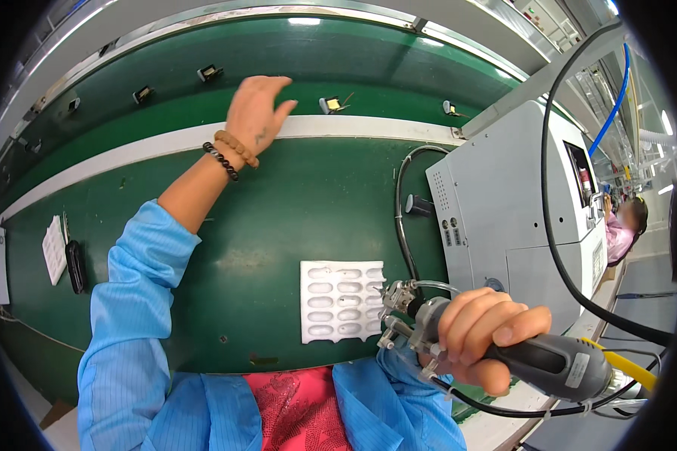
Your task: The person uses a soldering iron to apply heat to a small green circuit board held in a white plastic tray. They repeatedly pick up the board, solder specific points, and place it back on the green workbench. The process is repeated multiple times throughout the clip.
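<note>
Nearby, white blister tray (341,301), pockets unclear

A white blister tray (341,301) with rows of oval pockets lies at lower centre. A small dark screen (581,174) sits on the grey machine (504,218) at right. A white label (578,370) wraps the tool handle (557,364) at lower right.
</note>
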A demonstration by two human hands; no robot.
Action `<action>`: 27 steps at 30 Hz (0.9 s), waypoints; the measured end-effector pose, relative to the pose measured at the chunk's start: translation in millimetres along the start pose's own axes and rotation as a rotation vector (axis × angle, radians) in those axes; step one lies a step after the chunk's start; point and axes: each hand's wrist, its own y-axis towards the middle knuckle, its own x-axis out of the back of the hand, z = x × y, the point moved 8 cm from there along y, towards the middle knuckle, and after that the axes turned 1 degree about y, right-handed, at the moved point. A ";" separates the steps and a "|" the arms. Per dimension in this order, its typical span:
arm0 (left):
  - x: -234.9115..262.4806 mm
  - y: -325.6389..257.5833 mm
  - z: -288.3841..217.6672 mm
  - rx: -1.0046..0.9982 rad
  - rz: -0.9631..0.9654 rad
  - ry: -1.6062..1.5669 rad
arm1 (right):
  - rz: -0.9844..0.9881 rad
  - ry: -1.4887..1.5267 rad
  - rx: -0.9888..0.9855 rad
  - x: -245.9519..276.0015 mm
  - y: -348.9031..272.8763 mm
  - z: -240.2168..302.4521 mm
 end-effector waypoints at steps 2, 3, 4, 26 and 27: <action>-40.4 9.2 -11.9 -0.075 0.139 -0.144 | 0.005 -0.010 0.000 3.4 0.6 -1.6; -57.1 10.7 -17.4 -0.108 0.208 -0.210 | 0.011 -0.009 -0.003 3.7 1.7 -2.1; -73.9 11.4 -18.6 -0.107 0.295 -0.209 | 0.001 -0.007 0.000 4.7 1.8 -1.9; 31.5 -120.5 -133.8 0.133 0.430 -0.625 | 0.042 -0.070 -0.025 13.7 -0.7 -4.7; 33.9 -131.6 -137.6 0.147 0.426 -0.628 | 0.062 -0.073 -0.024 11.0 -1.6 -5.4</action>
